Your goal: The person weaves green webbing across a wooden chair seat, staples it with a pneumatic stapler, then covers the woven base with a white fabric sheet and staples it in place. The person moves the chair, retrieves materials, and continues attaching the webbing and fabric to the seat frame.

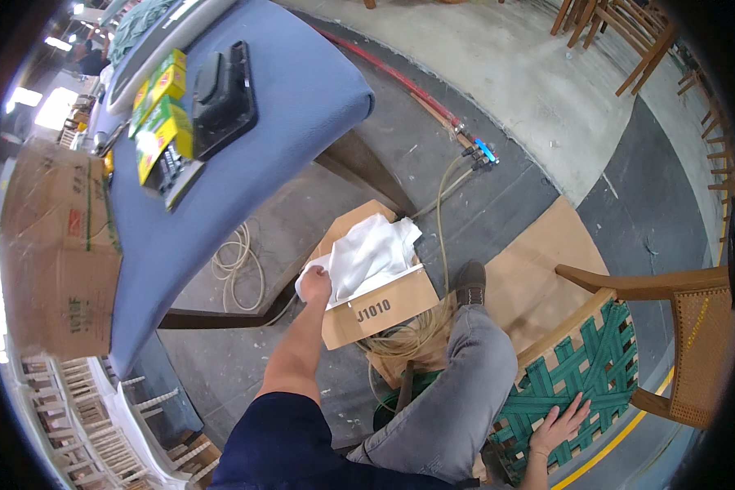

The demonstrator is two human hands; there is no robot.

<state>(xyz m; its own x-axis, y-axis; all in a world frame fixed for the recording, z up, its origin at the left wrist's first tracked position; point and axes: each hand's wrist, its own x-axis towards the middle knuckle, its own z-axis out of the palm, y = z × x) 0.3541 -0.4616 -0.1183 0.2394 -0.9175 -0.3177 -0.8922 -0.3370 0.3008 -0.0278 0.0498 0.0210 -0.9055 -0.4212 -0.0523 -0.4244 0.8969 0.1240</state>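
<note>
My left hand [315, 285] reaches down to an open cardboard box [381, 317] on the floor. Its fingers are closed at the edge of a crumpled white sheet [371, 260] that lies in the box; whether the sheet is cloth or plastic I cannot tell. Whatever lies under the sheet is hidden. Flat on the woven green webbing [584, 359] of a wooden chair seat, my right hand [560, 428] rests with fingers spread and holds nothing. The chair's cane backrest [705, 347] is at the right.
A blue padded surface [302, 90] carries yellow-green small boxes [160, 135] and a black plastic case [224, 98]. A large carton [61, 253] stands left. Coiled pale hose [241, 269] and a red hose [384, 69] with a blue-handled valve [487, 152] lie on the floor.
</note>
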